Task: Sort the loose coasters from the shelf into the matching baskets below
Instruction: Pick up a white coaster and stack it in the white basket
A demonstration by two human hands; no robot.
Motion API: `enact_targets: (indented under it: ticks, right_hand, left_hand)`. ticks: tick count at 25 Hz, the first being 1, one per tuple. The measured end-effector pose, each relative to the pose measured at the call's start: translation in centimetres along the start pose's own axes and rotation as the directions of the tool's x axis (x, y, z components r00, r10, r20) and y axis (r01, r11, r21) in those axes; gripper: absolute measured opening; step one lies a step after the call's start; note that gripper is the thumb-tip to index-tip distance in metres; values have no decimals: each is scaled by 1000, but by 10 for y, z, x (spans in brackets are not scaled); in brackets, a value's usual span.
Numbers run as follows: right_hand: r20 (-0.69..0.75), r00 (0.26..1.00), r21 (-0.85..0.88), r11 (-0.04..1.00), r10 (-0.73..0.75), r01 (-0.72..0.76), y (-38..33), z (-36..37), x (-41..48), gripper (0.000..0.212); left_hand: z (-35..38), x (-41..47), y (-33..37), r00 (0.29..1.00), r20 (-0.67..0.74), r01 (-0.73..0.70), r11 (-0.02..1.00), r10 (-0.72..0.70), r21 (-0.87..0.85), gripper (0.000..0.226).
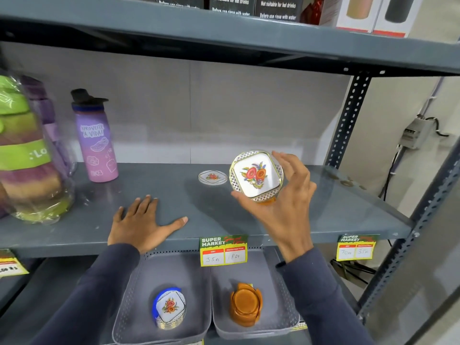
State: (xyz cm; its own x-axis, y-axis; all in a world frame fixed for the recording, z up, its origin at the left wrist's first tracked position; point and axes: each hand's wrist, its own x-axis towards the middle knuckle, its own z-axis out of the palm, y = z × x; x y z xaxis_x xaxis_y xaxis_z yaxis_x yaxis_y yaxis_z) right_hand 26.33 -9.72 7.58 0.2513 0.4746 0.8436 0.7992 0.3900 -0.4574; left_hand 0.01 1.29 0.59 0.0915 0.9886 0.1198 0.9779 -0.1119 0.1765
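Observation:
My right hand (286, 197) holds a round white coaster with a flower print and gold rim (256, 175) above the grey shelf (348, 207), its face turned toward me; an orange edge shows under it. A second flower coaster (212, 177) lies flat on the shelf just left of it. My left hand (142, 220) rests flat, fingers spread, on the shelf's front. Below, the left grey basket (139, 307) holds a stack of flower coasters (170, 307), and the right grey basket (281, 317) holds a stack of orange coasters (246, 303).
A purple water bottle (95, 140) stands at the shelf's back left, beside a wrapped stack of coloured items (27, 155). Price tags (223, 250) hang on the shelf's front edge. A perforated upright (348, 120) bounds the right side; boxes sit on the shelf above.

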Motion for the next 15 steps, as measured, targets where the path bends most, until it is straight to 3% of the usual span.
enact_targets:
  ticks: [3, 6, 11, 15]
  right_hand:
    - [-142, 949, 109, 949, -281, 297, -58, -24, -6, 87]
    - [-171, 910, 176, 897, -378, 406, -89, -44, -7, 88]
    - [-17, 963, 253, 931, -268, 263, -85, -39, -27, 86]
    - [287, 950, 310, 950, -126, 33, -73, -22, -67, 84]
  left_hand:
    - [-2, -2, 2, 1000, 1, 8, 1000, -8, -12, 130]
    - [-5, -5, 4, 1000, 19, 13, 1000, -13, -16, 150]
    - [-15, -11, 9, 999, 38, 3, 1000, -3, -16, 137]
    - [-16, -10, 7, 997, 76, -15, 1000, 15, -5, 134]
